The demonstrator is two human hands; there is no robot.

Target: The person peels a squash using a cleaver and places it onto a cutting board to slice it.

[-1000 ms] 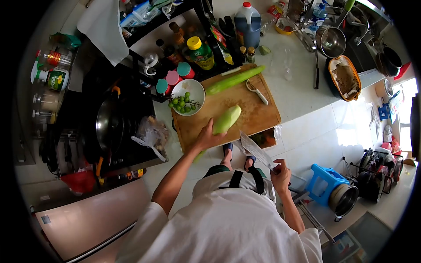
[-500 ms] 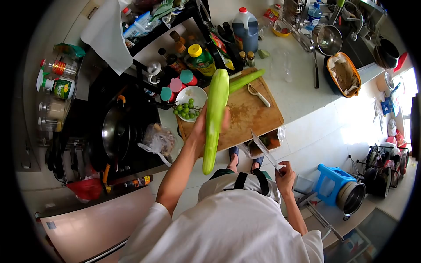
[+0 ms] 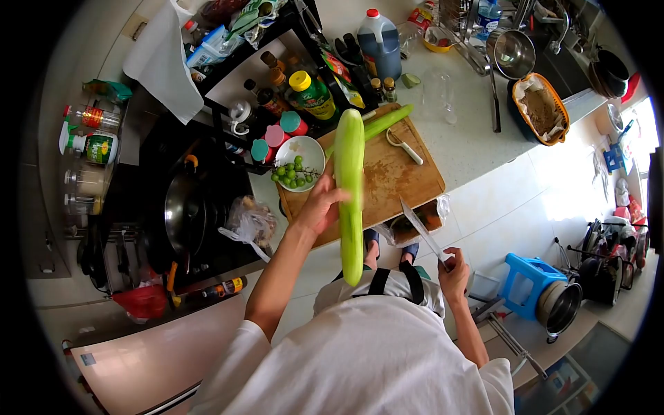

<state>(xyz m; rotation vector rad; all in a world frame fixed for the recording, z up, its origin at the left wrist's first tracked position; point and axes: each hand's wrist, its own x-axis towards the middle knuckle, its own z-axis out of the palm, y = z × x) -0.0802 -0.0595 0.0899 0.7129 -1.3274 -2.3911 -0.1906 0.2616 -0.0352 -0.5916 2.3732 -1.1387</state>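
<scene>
Above the wooden cutting board (image 3: 398, 173), the pale green gourd (image 3: 352, 200) is held lengthwise, one end over the board and the other toward the white shirt (image 3: 373, 346). The left hand (image 3: 321, 206) is clamped on the gourd at its middle section. The right hand (image 3: 453, 268) is closed on the handle of the knife (image 3: 423, 229); the blade points toward the near edge of the board and is apart from the gourd. A second green gourd (image 3: 389, 122) lies along the far side of the board, near the peeler (image 3: 405, 147). The white bowl (image 3: 302, 148), containing green grapes (image 3: 292, 175), sits at the board's left side.
</scene>
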